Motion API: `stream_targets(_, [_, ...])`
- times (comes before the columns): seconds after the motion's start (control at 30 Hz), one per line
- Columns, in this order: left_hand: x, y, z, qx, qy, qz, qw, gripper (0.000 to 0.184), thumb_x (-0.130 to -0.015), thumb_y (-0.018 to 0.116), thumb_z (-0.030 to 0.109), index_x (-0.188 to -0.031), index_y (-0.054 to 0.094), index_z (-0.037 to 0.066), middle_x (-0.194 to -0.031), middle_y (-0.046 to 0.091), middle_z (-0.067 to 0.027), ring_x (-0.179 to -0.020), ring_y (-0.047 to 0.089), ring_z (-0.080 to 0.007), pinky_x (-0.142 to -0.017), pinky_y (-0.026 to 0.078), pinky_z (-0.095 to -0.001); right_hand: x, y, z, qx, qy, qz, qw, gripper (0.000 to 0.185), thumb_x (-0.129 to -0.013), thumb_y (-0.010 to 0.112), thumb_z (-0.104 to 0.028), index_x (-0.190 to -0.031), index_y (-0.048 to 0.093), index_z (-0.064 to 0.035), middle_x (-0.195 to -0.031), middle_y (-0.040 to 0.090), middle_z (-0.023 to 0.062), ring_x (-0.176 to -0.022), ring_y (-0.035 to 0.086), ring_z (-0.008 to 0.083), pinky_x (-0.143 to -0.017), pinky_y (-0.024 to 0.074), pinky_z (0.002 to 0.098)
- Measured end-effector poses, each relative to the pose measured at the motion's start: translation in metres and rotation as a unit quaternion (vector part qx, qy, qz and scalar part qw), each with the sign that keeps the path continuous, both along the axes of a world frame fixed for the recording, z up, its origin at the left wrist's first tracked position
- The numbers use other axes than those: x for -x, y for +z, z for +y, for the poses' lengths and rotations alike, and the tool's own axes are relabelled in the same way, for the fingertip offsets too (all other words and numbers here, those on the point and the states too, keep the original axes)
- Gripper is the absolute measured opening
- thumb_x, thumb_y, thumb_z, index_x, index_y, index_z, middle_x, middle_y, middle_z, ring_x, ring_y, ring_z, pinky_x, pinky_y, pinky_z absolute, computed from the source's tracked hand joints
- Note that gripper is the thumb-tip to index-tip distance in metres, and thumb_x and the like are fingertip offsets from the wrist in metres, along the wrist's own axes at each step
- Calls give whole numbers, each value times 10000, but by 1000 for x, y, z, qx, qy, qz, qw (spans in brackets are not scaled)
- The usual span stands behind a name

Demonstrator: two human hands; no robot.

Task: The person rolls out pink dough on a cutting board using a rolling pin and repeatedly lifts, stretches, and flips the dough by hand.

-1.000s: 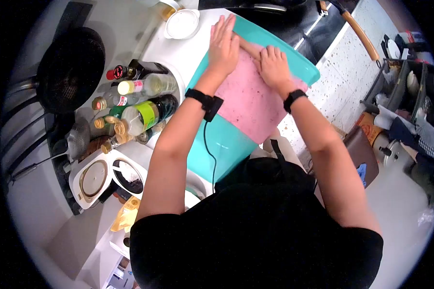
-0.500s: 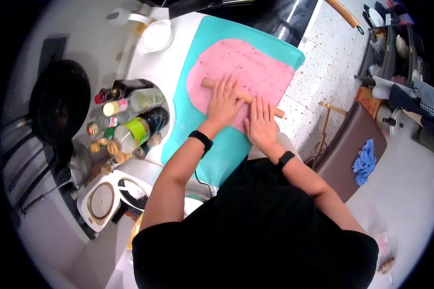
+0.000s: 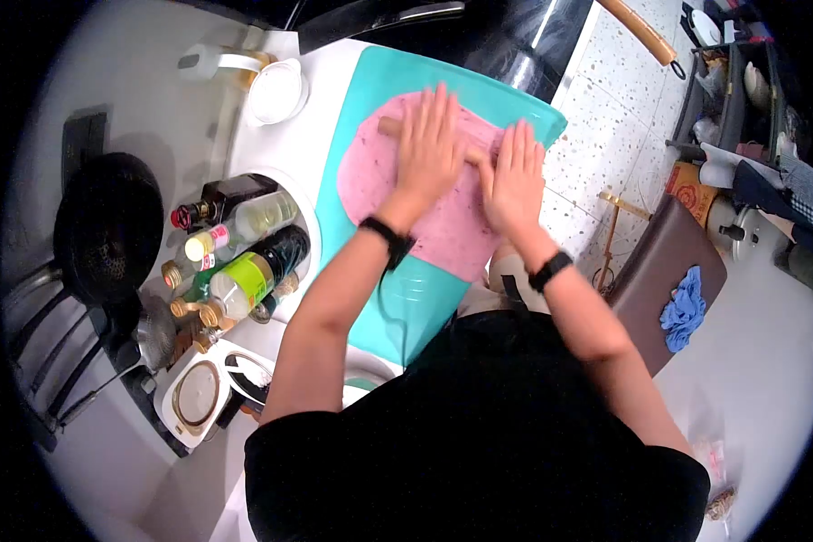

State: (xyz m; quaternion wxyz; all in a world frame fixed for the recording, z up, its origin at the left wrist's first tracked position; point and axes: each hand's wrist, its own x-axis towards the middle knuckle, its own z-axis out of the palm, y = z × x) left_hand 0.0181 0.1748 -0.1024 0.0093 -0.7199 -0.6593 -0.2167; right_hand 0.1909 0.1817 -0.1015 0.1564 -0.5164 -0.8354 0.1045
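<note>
A sheet of pink dough with dark specks (image 3: 452, 230) lies spread on a teal mat (image 3: 357, 86). Across the dough runs a wooden rolling pin (image 3: 389, 126), mostly covered by my hands. My left hand (image 3: 429, 154) lies flat over the pin, fingers stretched toward the far edge of the dough. To its right, my right hand (image 3: 515, 190) is also flat, with straight fingers over the pin's right part and the thumb near the left hand. Both palms press from above and neither wraps around the pin. The fingertips are slightly blurred.
Left of the mat, several bottles (image 3: 244, 285) stand in a white holder, with a white tub (image 3: 278, 92) behind. A black pan (image 3: 108, 226) and utensils hang on the left wall. To the right are a brown stool (image 3: 664, 271) and a blue cloth (image 3: 683, 309).
Both hands have moved forward, away from my body, over the dough with the rolling pin beneath them. The near part of the dough is now more exposed. The view has shifted slightly.
</note>
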Motion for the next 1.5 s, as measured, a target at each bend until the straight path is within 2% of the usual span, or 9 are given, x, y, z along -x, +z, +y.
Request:
stream_targets(0.13, [5,-21,-20,107,-22,-73,991,620,-998,486,276,-1482,358,-91,-1571,325,-272,-1479,289,-386,-1196,201,-556,-6,-13,-9,42,25,-35,998,680,-980,508,-367,-1448,393,113,-1545,351,286,-1481,278,380,-1223,164,510])
stream_targets(0.47, [2,-22,101,9,-8,46,999,592,-1000,494,343,-1506,409,47,-1580,388,-131,-1477,319,-306,-1199,213,-522,6,-11,90,18,-34,-87,995,659,-1013,420,-442,-1505,379,-4,-1617,289,174,-1504,253,307,-1220,144,536])
stream_targets(0.53, [7,-15,101,-31,-2,12,999,599,-999,500,341,-1515,395,55,-1583,385,-126,-1480,313,-310,-1200,207,-529,-2,-12,94,-37,-26,-68,997,641,-994,478,-471,-1440,442,-12,-1567,354,178,-1463,313,317,-1195,202,534])
stream_targets(0.63, [31,6,65,-70,96,-161,980,633,-992,516,301,-1527,335,15,-1576,370,-179,-1478,292,-369,-1196,209,-545,-14,-3,82,-47,163,-44,984,480,-941,620,-408,-1206,534,-16,-1324,511,175,-1251,479,352,-1054,369,479])
stream_targets(0.9, [79,-12,-92,29,321,-108,940,698,-906,639,225,-1477,355,-60,-1420,470,-303,-1316,450,-445,-1124,354,-482,1,8,136,4,210,-25,977,282,-965,594,-275,-1082,532,-26,-1026,551,171,-974,572,368,-821,483,460])
stream_targets(0.97, [72,-15,-105,125,381,-165,901,682,-880,675,239,-1437,411,-55,-1348,513,-290,-1261,482,-438,-1073,401,-489,29,16,167,-11,262,-48,964,273,-975,572,-287,-1073,529,-36,-1050,553,157,-1010,568,347,-838,487,448])
stream_targets(1.2, [93,-7,-83,137,473,-222,842,638,-771,798,348,-1237,589,-34,-1160,630,-229,-1126,582,-405,-968,490,-461,98,4,194,-132,364,9,922,237,-929,536,-174,-1137,541,-61,-1134,556,130,-1104,540,322,-930,436,491])
stream_targets(1.4, [104,12,-80,316,523,-268,745,452,-757,797,302,-1114,668,55,-1081,690,-153,-1029,652,-339,-900,526,-417,164,5,142,104,522,-63,844,385,-896,573,-184,-1243,553,-20,-1323,534,186,-1234,510,359,-1011,442,475])
stream_targets(1.5, [95,-5,-99,258,497,-106,822,380,-791,752,265,-1099,673,57,-1045,707,-179,-970,679,-338,-879,525,-399,181,24,130,134,486,-191,842,372,-898,562,-156,-1235,555,1,-1310,557,211,-1256,515,377,-1026,454,478])
